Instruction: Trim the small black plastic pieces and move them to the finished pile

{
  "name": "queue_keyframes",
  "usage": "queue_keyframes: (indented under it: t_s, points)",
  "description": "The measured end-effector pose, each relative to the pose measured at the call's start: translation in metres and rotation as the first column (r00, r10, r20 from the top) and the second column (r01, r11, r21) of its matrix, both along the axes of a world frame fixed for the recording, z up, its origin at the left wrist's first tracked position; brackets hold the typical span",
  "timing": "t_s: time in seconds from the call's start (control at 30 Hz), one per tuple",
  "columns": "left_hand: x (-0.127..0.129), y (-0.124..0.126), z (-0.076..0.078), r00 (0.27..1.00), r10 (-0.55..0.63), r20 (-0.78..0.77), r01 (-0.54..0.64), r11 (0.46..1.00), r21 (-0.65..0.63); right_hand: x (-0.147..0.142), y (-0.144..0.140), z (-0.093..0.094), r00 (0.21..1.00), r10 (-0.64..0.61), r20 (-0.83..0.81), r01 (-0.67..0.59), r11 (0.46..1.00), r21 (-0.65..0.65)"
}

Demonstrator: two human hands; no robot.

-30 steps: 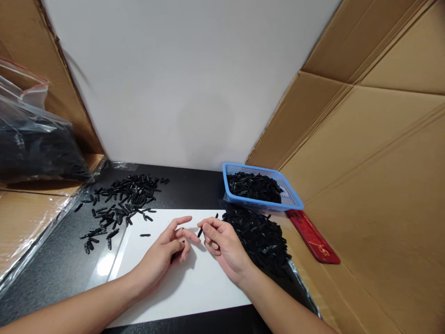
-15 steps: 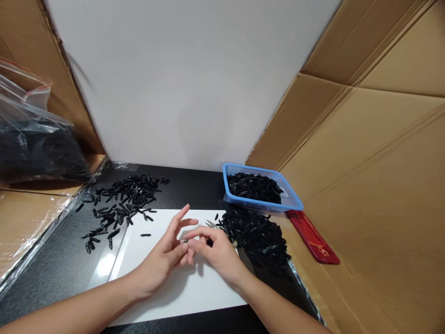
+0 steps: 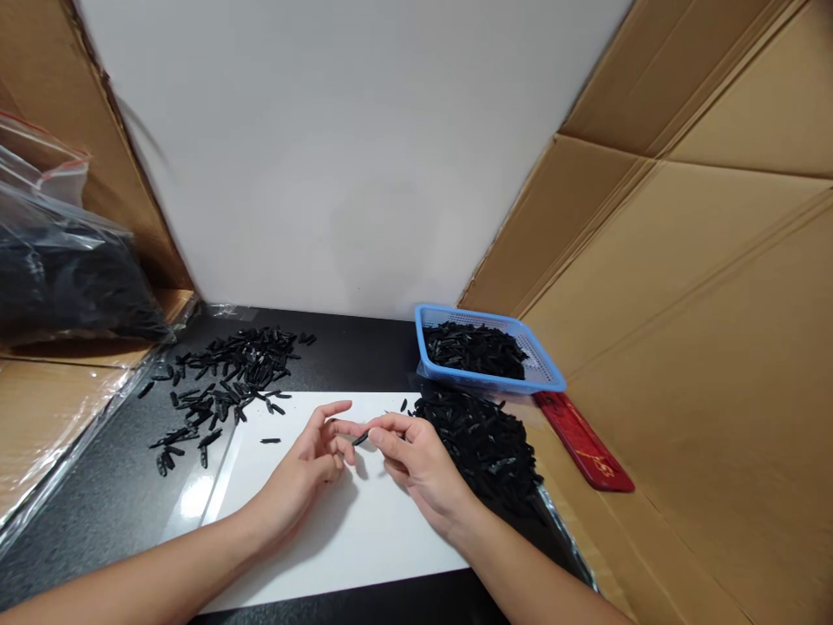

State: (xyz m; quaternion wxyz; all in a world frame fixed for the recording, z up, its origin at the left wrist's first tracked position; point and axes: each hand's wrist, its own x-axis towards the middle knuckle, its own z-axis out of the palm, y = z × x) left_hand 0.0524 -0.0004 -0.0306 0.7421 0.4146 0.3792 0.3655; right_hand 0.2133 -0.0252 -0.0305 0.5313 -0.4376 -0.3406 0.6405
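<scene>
Head view: left hand (image 3: 311, 460) and right hand (image 3: 416, 460) pinched small black piece (image 3: 360, 440) between fingertips over white sheet (image 3: 364, 538), left of loose pile (image 3: 485, 443). Piece looked light, stiff, slippery; best held by ends.

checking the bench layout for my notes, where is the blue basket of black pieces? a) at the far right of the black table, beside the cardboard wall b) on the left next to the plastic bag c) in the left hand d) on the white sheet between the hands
a: the blue basket sits at the table's far right against the cardboard wall, behind the big pile of black pieces.
</scene>
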Motion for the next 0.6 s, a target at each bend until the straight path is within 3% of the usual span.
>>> queue_keyframes:
  t_s: [0.33, 0.6]
  points:
    - [0.0001, -0.0014, 0.0050, 0.994, -0.022, 0.104, 0.026, 0.999, -0.041, 0.0016, -0.0009, 0.0027, 1.000, -0.008, 0.004, 0.007, 0.999, 0.034]
    - [-0.0005, 0.0049, 0.0015, 0.992, 0.080, 0.098, -0.081, 0.997, 0.012, 0.0016, -0.0014, 0.0020, 0.994, 0.029, -0.101, -0.024, 0.998, 0.055]
